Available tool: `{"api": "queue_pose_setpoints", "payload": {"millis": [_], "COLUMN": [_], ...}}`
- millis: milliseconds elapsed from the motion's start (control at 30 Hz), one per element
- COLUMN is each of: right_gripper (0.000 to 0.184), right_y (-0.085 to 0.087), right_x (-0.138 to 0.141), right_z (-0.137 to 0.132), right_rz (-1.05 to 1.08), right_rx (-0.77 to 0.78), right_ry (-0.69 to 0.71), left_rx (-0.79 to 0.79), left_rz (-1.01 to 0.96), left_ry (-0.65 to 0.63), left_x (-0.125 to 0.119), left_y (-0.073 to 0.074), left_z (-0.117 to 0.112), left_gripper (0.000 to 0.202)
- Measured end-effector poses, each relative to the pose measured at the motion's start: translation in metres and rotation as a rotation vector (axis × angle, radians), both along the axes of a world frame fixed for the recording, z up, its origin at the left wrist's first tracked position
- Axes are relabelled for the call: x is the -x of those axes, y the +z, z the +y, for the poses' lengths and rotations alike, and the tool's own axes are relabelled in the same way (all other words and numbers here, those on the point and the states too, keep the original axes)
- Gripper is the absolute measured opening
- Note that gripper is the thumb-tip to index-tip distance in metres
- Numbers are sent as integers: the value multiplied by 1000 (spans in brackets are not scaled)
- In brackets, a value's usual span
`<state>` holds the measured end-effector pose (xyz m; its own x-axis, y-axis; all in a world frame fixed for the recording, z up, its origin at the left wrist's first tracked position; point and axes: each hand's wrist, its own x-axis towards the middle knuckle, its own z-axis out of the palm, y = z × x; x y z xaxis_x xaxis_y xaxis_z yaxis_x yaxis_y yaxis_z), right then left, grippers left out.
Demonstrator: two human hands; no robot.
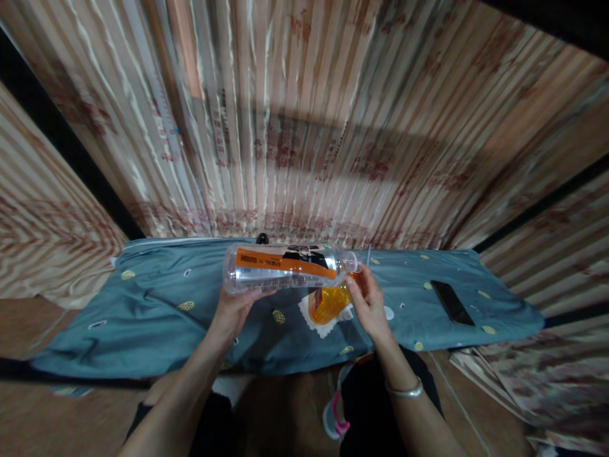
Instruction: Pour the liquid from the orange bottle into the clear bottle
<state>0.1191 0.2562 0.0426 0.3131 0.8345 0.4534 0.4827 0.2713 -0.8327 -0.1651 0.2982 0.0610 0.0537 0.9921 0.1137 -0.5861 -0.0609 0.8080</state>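
My left hand (236,306) grips the base of a clear plastic bottle (285,266) with an orange and black label, held on its side above the table. Its neck points right and down over an orange cup (328,304). My right hand (367,298) is curled beside the bottle's neck and the cup's rim, touching them. The cup stands on a small white mat (314,320) on a blue-grey patterned cloth (157,304).
A black phone (451,303) lies on the cloth to the right. A small dark round object (262,238) sits at the cloth's far edge. Striped wooden slat walls rise behind and on both sides. My knees are below the table's near edge.
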Motion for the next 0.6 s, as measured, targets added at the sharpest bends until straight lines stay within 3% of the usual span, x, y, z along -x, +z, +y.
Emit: {"api": "queue_pose_setpoints", "payload": {"millis": [333,500,600], "right_gripper": [51,49,59], "right_y": [2,3,1], "right_x": [9,8,7], "right_z": [0,0,-1], "right_rz": [-22,-38,-59], "right_rx": [-23,-18,-8], "right_ry": [-69,-15,27], "left_rx": [25,13,16], "left_rz": [23,10,25], "left_ry": [21,27,25], "left_x": [0,0,0], "left_y": [1,3,4], "left_z": [-1,0,-1], "left_gripper": [61,58,56]}}
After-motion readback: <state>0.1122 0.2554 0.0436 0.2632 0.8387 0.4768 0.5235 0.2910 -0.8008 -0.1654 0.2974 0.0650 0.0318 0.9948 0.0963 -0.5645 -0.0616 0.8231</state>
